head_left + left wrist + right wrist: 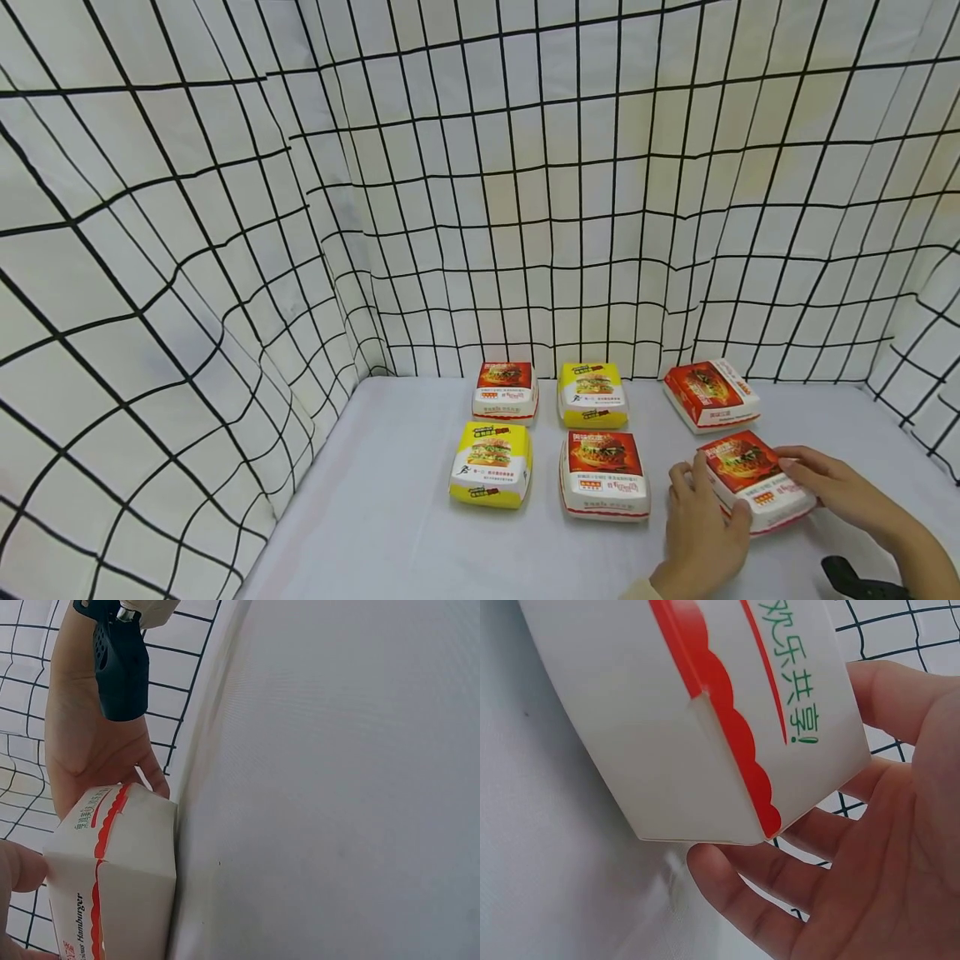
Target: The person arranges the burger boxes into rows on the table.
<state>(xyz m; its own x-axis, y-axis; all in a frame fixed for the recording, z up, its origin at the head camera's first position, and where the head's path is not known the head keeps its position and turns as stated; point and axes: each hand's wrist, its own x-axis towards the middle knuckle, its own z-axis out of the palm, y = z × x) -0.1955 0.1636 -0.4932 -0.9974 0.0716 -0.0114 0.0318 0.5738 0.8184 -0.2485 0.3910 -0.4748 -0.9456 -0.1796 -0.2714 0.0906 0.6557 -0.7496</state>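
A red-and-white hamburger box [757,482] with a burger picture on its lid lies at the front right of the white table. My left hand [701,525] holds its left side, thumb near the front corner and fingers along the far side. On the opposite side, my right hand [855,496] grips the box's right end. In the right wrist view, the right hand [877,817] has its thumb and fingers around a corner of the hamburger box [697,735]. In the left wrist view, part of the left hand [22,870] touches the box's side [135,900].
Behind the held box stands another red-and-white box [708,396]. Further left are a red box [603,475], a yellow box [491,465], a second yellow box [592,396] and a red box [506,392]. Black-gridded white curtain [525,208] surrounds the table [360,517].
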